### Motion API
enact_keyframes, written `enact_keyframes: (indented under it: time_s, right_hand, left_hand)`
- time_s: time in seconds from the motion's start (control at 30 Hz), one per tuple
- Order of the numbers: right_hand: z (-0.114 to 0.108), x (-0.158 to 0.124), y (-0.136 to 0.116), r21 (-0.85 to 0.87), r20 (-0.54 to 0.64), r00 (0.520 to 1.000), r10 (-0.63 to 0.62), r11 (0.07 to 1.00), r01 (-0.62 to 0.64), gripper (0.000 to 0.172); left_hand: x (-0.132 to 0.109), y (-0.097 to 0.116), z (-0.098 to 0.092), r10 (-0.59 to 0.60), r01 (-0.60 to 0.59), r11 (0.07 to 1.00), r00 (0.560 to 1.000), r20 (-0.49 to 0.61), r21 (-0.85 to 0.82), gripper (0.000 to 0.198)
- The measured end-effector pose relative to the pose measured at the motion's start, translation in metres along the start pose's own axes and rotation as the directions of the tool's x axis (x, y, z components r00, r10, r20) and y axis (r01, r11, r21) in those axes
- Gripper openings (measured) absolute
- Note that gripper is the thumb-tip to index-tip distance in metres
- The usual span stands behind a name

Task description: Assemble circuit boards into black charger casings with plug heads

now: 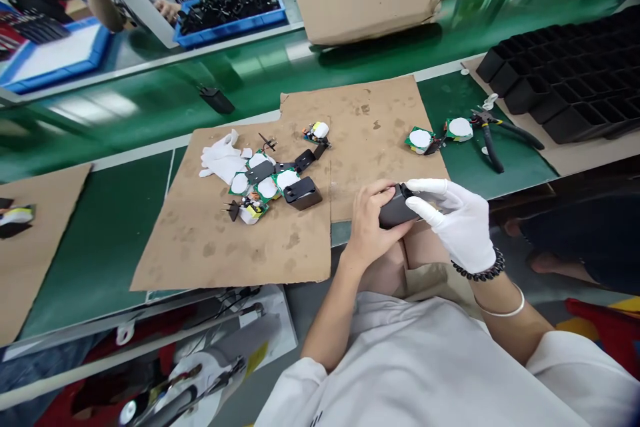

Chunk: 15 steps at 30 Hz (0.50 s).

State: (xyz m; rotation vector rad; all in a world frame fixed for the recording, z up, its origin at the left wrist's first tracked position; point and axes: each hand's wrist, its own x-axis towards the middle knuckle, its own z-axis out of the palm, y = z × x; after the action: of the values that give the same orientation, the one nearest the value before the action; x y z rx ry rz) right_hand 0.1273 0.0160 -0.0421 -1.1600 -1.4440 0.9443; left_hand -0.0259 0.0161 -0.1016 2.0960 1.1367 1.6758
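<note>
My bare left hand (369, 227) is wrapped round a black plastic charger case (395, 209), held above my lap at the table's front edge. At the case's right end, the thumb and fingertips of my white-gloved right hand (463, 223) pinch its open-looking edge. What lies inside the case is hidden. On the cardboard sheet (220, 253) to the left sit another black charger case (303, 193), several green circuit boards (267, 188) with white round pads, and a white glove (223, 157).
Pliers (490, 137) lie on the green table right of two circuit boards (421, 140). Black trays (565, 73) stand far right. Behind runs a green conveyor belt (260, 80) carrying a black case (217, 100). Co-workers' hands show beyond a blue bin (233, 33) of black parts.
</note>
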Motion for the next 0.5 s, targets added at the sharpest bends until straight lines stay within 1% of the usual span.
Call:
enact_keyframes:
  time_s: [0.07, 0.13, 0.2, 0.23, 0.3, 0.4, 0.5]
  right_hand:
    - [0.000, 0.004, 0.009, 0.020, 0.015, 1.000, -0.002, 1.000, 0.001, 0.024]
    - [0.001, 0.006, 0.021, 0.072, -0.001, 1.000, 0.015, 0.997, -0.015, 0.033]
    - [0.005, 0.007, 0.032, 0.118, -0.062, 0.998, 0.031, 0.993, -0.024, 0.043]
    - [0.008, 0.005, 0.037, 0.127, -0.104, 0.994, 0.030, 0.992, -0.017, 0.045]
    - [0.015, 0.000, 0.043, 0.127, -0.186, 0.982, 0.011, 0.992, 0.013, 0.042]
    - [0.028, -0.010, 0.045, 0.139, -0.271, 0.963, -0.010, 0.989, 0.050, 0.033]
    - [0.037, -0.016, 0.045, 0.165, -0.308, 0.951, -0.011, 0.984, 0.065, 0.036]
  left_hand:
    - [-0.001, -0.002, 0.002, -0.015, 0.016, 0.998, 1.000, -0.006, 0.055, 0.060]
    - [-0.001, 0.000, 0.003, -0.047, 0.049, 0.991, 0.999, -0.013, 0.123, 0.059]
    - [-0.001, 0.002, 0.002, -0.102, 0.100, 0.979, 0.995, 0.001, 0.175, 0.057]
    - [-0.001, 0.003, 0.002, -0.130, 0.125, 0.974, 0.991, 0.014, 0.187, 0.057]
    - [-0.001, 0.004, 0.000, -0.164, 0.155, 0.971, 0.986, 0.037, 0.182, 0.056]
    - [-0.001, 0.006, -0.001, -0.169, 0.161, 0.974, 0.985, 0.036, 0.159, 0.055]
    - [-0.002, 0.006, -0.001, -0.156, 0.152, 0.973, 0.988, 0.009, 0.173, 0.054]
